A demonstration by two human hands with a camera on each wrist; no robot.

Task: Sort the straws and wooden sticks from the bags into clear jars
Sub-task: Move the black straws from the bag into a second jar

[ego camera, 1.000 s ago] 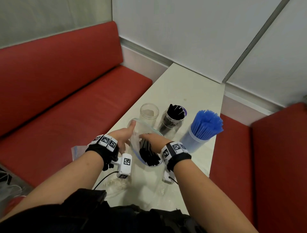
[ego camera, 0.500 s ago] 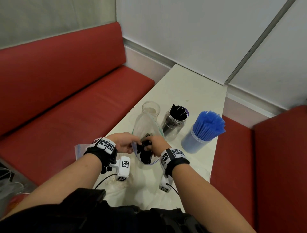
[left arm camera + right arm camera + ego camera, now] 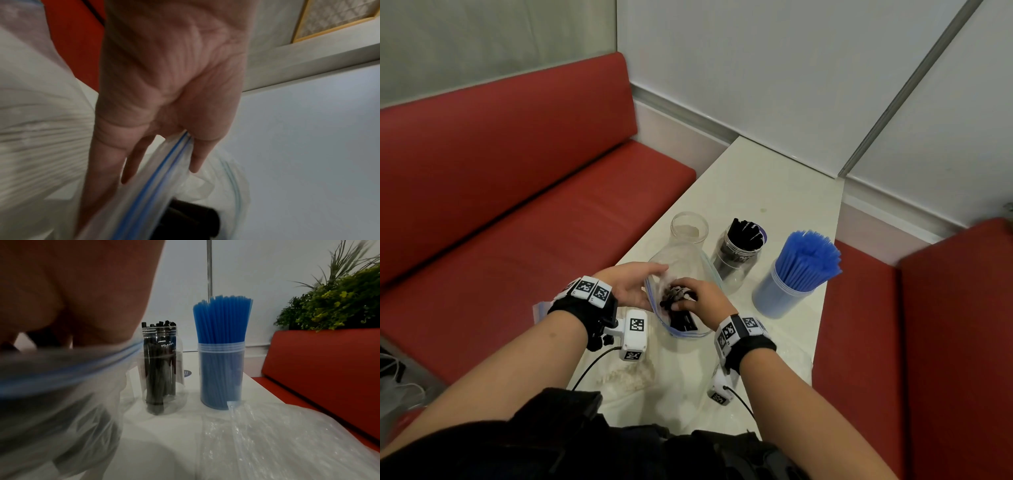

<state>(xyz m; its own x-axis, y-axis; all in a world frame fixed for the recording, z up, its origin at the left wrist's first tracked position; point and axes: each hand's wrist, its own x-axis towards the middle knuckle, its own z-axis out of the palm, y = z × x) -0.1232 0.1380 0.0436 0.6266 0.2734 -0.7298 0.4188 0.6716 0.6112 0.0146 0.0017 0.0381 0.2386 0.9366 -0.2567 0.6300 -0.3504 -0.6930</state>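
Left hand (image 3: 628, 286) pinches zip bag (image 3: 681, 260) rim | right hand (image 3: 700, 298) grasps black straws (image 3: 674, 298), fingertips hidden

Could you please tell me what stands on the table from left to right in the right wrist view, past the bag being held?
Jar of black straws → jar of blue straws → red bench seat, with a crumpled clear bag lying nearer the camera in front of them.
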